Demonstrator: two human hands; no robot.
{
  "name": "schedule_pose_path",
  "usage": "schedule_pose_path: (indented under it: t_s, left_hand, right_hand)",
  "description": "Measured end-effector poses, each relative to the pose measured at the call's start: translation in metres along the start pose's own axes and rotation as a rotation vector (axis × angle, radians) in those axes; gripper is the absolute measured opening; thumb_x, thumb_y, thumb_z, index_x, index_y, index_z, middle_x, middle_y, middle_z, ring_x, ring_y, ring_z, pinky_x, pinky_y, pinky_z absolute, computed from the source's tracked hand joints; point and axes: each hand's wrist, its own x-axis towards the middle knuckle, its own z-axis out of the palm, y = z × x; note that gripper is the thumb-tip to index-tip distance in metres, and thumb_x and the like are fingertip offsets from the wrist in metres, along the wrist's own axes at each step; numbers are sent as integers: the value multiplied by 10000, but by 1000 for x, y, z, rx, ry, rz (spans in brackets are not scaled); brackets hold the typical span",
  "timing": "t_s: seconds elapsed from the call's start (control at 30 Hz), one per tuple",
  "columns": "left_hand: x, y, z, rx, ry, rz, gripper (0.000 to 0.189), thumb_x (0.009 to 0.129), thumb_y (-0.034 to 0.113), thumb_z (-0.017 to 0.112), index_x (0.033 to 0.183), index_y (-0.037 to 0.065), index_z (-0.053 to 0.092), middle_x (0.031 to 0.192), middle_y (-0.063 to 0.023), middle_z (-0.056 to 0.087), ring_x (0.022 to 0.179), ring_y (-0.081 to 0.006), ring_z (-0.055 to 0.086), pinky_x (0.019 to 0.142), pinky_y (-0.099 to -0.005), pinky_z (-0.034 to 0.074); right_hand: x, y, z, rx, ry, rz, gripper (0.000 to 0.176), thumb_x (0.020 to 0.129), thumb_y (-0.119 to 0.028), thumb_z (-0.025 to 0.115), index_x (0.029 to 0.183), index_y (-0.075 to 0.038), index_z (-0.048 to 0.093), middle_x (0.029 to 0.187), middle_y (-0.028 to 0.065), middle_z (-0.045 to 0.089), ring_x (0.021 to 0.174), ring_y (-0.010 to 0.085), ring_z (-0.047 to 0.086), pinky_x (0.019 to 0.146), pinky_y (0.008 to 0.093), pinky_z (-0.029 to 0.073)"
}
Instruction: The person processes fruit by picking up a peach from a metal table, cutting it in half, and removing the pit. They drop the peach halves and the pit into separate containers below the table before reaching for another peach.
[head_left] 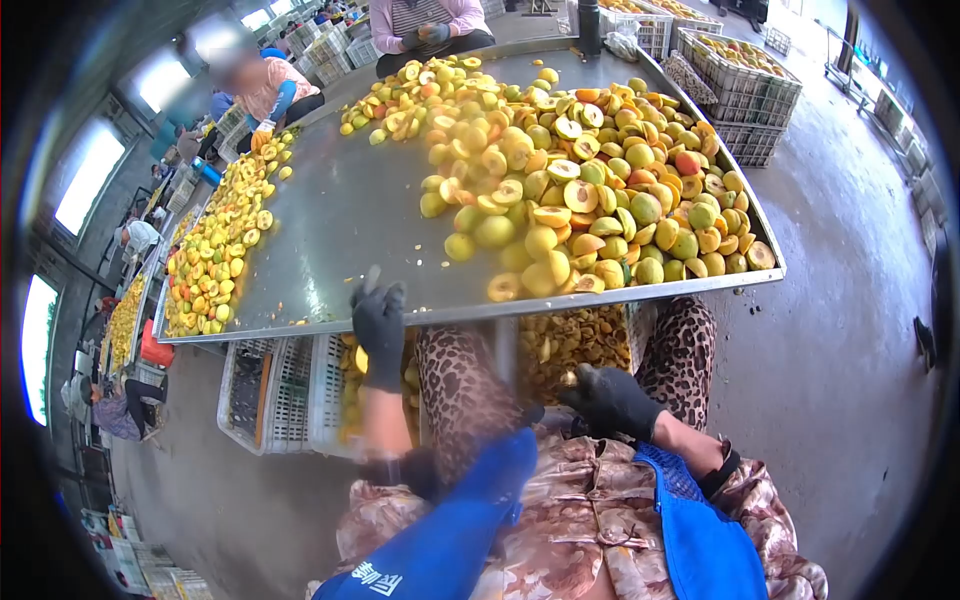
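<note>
My left hand (379,328), in a dark glove, is at the near edge of the metal table (340,230), its index finger stretched out and nothing visible in it. Low over my lap, my right hand (615,402), also gloved, is closed, with a small pale bit at its fingertips that I cannot identify. A big heap of yellow-green and orange apricot-like fruit (620,190), many pieces halved, covers the table's right side. Below the table edge, between my knees, a crate holds more cut pieces (575,350).
White plastic crates (285,395) stand under the table at left. Another fruit pile (215,250) lies along the left edge, near a person with an orange glove (262,136). A second person (430,30) sits at the far side. Stacked fruit crates (745,90) stand at right.
</note>
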Motion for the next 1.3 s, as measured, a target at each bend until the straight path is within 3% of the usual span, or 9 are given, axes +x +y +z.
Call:
schedule_pose_path:
  t_s: [0.1, 0.17, 0.27, 0.37, 0.47, 0.7, 0.73, 0.93, 1.3]
  left_hand:
    - [36, 1, 65, -15, -121, 106, 425, 889, 278, 697, 1207, -4, 703, 1410, -260, 585, 1304, -407, 523, 1103, -473, 422]
    - [55, -6, 125, 97, -121, 179, 419, 864, 249, 714, 1196, -6, 700, 1401, -253, 593, 1316, -401, 519, 1080, -473, 442]
    - [64, 30, 136, 322, -425, -124, 465, 838, 232, 746, 1229, -12, 679, 1373, -250, 612, 1300, -401, 544, 1077, -488, 446]
    - [65, 5, 128, 104, -403, 46, 567, 851, 286, 792, 1304, -13, 628, 1239, -214, 682, 1110, -361, 670, 952, -441, 538]
    - [42, 10, 102, -994, -485, -290, 473, 1009, 288, 624, 1369, -14, 568, 1179, -159, 698, 903, -246, 729, 762, -349, 600]
    - [-53, 116, 68, -1751, -535, -661, 566, 1099, 423, 427, 1423, -36, 492, 1257, -202, 649, 1019, -279, 701, 836, -384, 618]
    - [-55, 122, 65, -1521, -606, -462, 608, 1098, 457, 424, 1423, -54, 484, 1287, -204, 630, 1114, -284, 672, 882, -405, 610]
    - [-56, 168, 66, -1449, -580, -537, 604, 1101, 467, 399, 1297, -68, 600, 1169, -158, 690, 996, -213, 689, 907, -348, 574]
    - [-67, 167, 63, -1195, -506, -517, 638, 1102, 485, 385, 1006, -43, 730, 908, -119, 736, 811, -183, 701, 808, -320, 577]
  right_hand:
    - [9, -19, -5, 192, 66, -105, 342, 945, -351, 668, 1053, -36, 593, 846, 252, 688, 811, 474, 668, 695, 542, 513]
    - [10, -20, -10, 207, 92, -124, 323, 946, -342, 669, 1026, -36, 603, 837, 266, 673, 815, 478, 658, 687, 544, 508]
    - [8, 2, -1, 158, 164, -159, 313, 941, -326, 686, 1013, -33, 601, 814, 258, 669, 813, 475, 658, 678, 530, 507]
    - [-1, -1, -7, 341, 190, -94, 316, 938, -317, 701, 993, -26, 591, 784, 250, 660, 789, 473, 654, 656, 515, 500]
    - [10, -8, -13, 433, 201, -43, 333, 943, -317, 701, 957, -9, 574, 765, 242, 650, 733, 441, 651, 636, 475, 494]
    - [32, -44, -19, 549, 359, -246, 310, 931, -283, 683, 942, 12, 587, 782, 242, 661, 725, 432, 656, 653, 492, 500]
    - [31, -41, -19, 474, 405, -285, 317, 925, -285, 682, 944, 18, 589, 786, 250, 661, 735, 438, 660, 662, 499, 504]
    - [14, -20, -20, 489, 338, -42, 421, 927, -373, 672, 933, 39, 585, 800, 285, 656, 780, 472, 661, 695, 528, 503]
    - [20, -26, -28, 547, 219, -141, 378, 961, -353, 613, 1037, 16, 630, 876, 256, 681, 829, 458, 671, 743, 504, 522]
